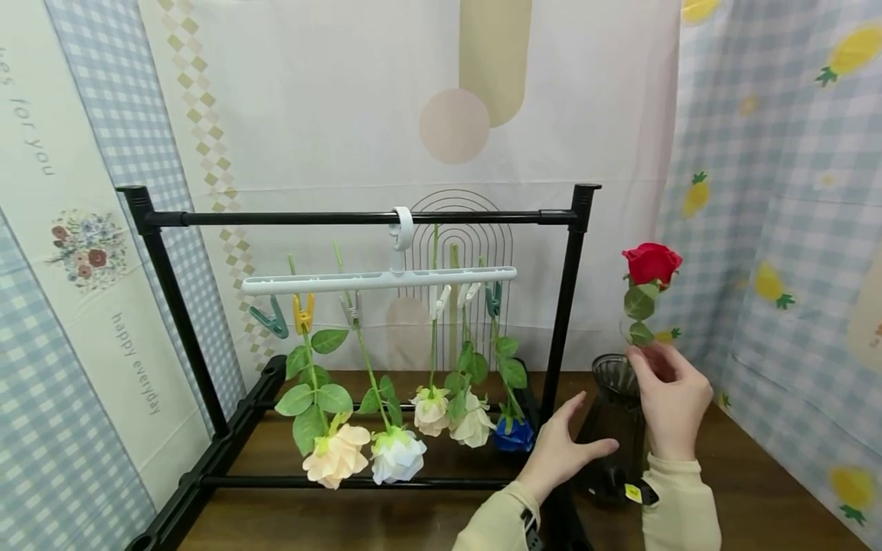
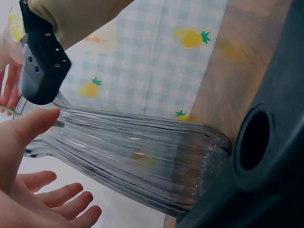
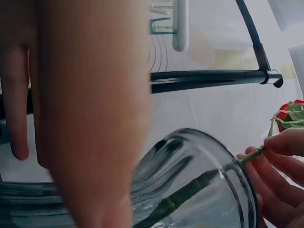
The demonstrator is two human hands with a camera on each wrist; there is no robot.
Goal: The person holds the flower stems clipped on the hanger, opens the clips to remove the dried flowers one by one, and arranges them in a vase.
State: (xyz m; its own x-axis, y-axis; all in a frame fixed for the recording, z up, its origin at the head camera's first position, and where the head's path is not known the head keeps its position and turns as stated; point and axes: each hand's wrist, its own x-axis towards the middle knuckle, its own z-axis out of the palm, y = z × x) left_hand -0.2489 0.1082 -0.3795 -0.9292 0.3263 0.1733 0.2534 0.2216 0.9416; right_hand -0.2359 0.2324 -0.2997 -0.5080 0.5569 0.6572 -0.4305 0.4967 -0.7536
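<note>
My right hand [image 1: 671, 394] pinches the green stem [image 3: 187, 192] of a red rose [image 1: 652, 264] between thumb and fingers, just above the mouth of a ribbed glass vase [image 2: 142, 152]. In the right wrist view the lower stem runs down inside the vase neck, and the bloom stands upright above the hand. My left hand [image 1: 561, 451] is beside the vase on its left, fingers spread and thumb apart, holding nothing. The left forearm and hand block much of the right wrist view.
A black rack [image 1: 296, 219] carries a pale hanger [image 1: 379, 281] with clips. Several roses hang there upside down, among them a peach rose [image 1: 336, 457] and a blue rose [image 1: 513, 435]. One teal clip [image 1: 271, 317] at the left end holds no flower. The rack's right leg stands close by the vase.
</note>
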